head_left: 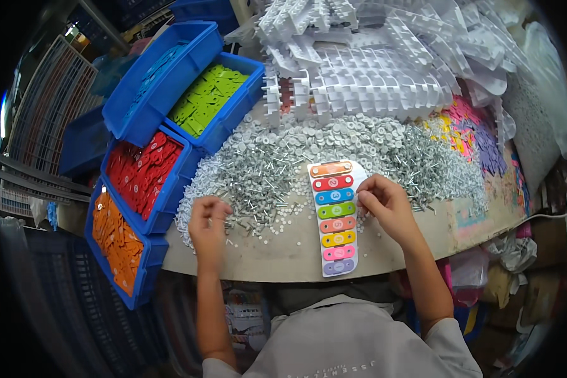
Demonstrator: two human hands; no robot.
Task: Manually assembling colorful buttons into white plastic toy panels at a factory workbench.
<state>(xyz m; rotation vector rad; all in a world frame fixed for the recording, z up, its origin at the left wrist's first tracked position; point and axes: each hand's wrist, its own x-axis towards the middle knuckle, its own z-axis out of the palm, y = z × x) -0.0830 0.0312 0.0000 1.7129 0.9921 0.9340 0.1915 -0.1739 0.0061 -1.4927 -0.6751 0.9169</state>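
A toy xylophone (337,225) with a white base and a column of colored bars lies near the table's front edge. My right hand (387,203) is at its right side, thumb and forefinger pinched together beside the blue and green bars. Whatever sits between those fingertips is too small to make out. My left hand (208,222) hovers over the left edge of a heap of metal pins (258,183), fingers curled and smeared by motion. Small white round caps (272,230) are scattered between the hands.
Blue bins at the left hold red bars (146,173), orange bars (116,242), green bars (206,97) and blue bars (154,79). White plastic bases (378,82) are stacked at the back. Purple bars (488,151) and pink bars (465,123) lie loose at the right.
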